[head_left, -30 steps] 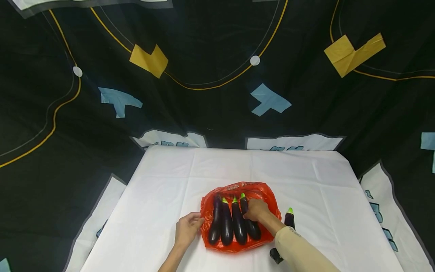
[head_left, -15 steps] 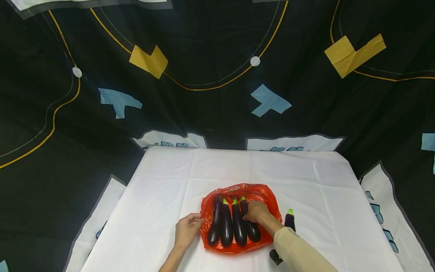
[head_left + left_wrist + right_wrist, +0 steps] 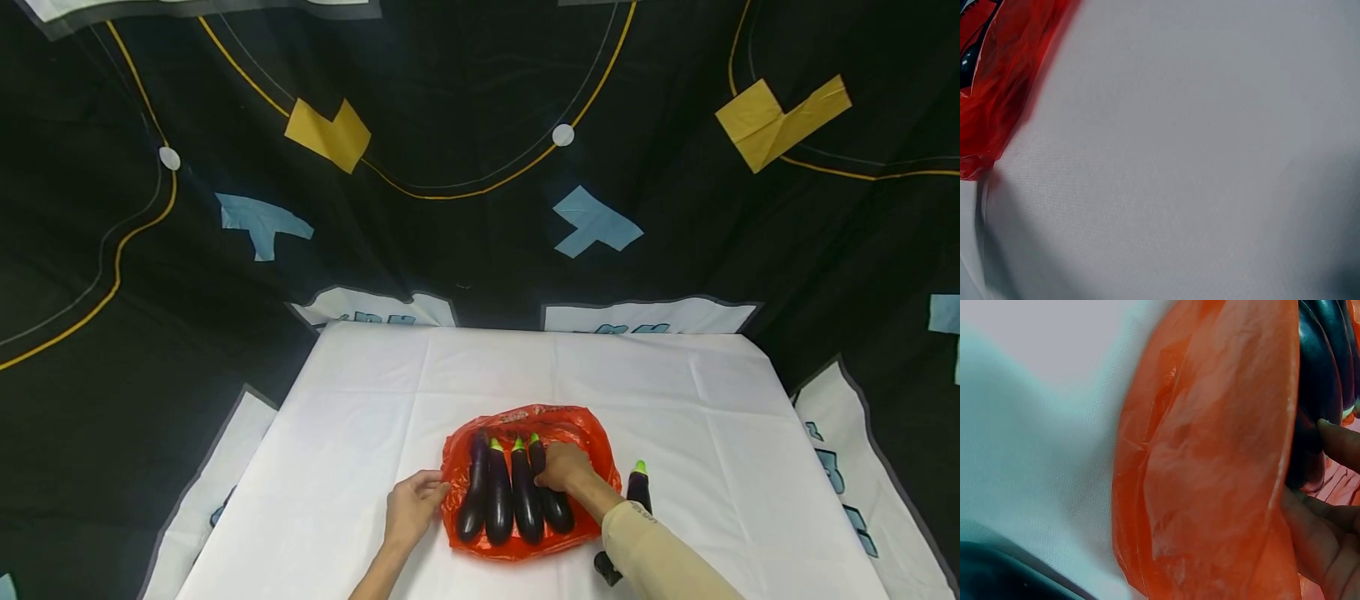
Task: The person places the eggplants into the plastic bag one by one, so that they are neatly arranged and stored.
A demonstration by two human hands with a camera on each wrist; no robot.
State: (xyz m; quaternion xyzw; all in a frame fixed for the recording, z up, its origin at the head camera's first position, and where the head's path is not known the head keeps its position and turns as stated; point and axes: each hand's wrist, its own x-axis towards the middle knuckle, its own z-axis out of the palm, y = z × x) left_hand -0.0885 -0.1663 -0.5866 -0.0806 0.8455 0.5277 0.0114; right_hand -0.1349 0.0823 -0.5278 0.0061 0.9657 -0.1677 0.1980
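A red plastic bag lies spread open on the table with several dark purple eggplants side by side inside it. At the bag's left edge, my left hand pinches the rim between thumb and forefinger; its own wrist view shows only the bag's edge. My right hand reaches over the right rim and grips the rightmost eggplant, covering its right side. In the right wrist view, the thumb and fingers lie around that eggplant, partly behind the raised bag wall.
Another eggplant lies on the white table right of the bag, partly hidden by the right sleeve. A small dark object shows below that sleeve. A black patterned cloth hangs behind the table.
Almost nothing differs. The right hand and the rightmost eggplant have shifted very slightly left; the left hand stays at the bag's edge.
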